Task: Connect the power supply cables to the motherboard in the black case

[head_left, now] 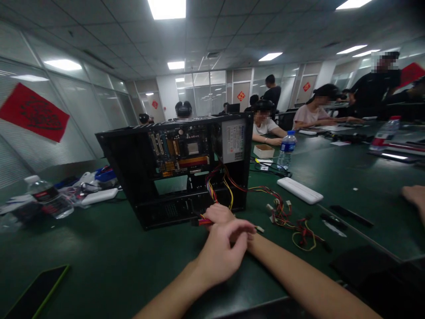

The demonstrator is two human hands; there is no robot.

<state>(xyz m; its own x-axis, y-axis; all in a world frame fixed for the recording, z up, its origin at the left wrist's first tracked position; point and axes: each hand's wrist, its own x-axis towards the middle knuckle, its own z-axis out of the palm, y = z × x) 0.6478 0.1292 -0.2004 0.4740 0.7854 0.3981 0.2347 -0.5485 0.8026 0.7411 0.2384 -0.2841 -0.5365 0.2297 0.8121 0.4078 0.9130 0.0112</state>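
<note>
Standing on the table, an open black computer case (122, 177) shows its motherboard (166, 153) and a power supply (234, 141). Colored cables (229, 190) run down from the power supply to my hands. My right hand (219, 213), reaching across from the right, is closed around a cable bundle; its dark connector (196, 222) sticks out to the left. My left hand (226, 250) lies over my right wrist, its fingers curled and thumb near them. A small white connector (260, 229) shows just past its fingertips; whether the hand grips that cable is hidden.
More loose power cables (282, 217) lie right of the case. Around it are a white bar-shaped device (299, 190), water bottles (287, 148), a small box (264, 151), a phone-like slab (38, 292) and, at left, another bottle (49, 197). Several people sit or stand beyond.
</note>
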